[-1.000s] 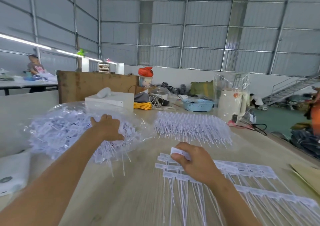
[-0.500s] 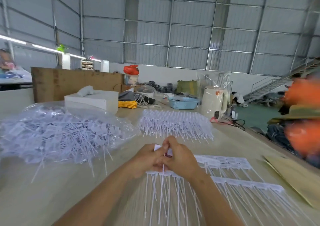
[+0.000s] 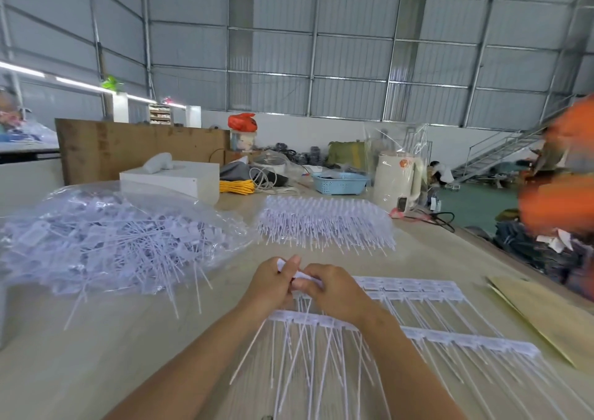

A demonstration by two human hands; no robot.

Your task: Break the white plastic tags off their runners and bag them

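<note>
Both hands met at table centre: left hand (image 3: pixel 273 283) and right hand (image 3: pixel 334 289) each pinched the same small white plastic tag (image 3: pixel 300 275), fingers curled on it. Two flat white runner strips of tags (image 3: pixel 450 339) lay just beneath and right. One clear plastic bag of loose tags (image 3: pixel 106 236) sat left; one stacked pile of unbroken runners (image 3: pixel 324 223) behind.

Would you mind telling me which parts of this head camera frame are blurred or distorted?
Head view: the orange shape at the right edge is smeared by motion blur; wide-angle distortion bows the wall beams; both hands, left hand and right hand, and the bag of tags read sharp; lighting is even and soft.
</note>
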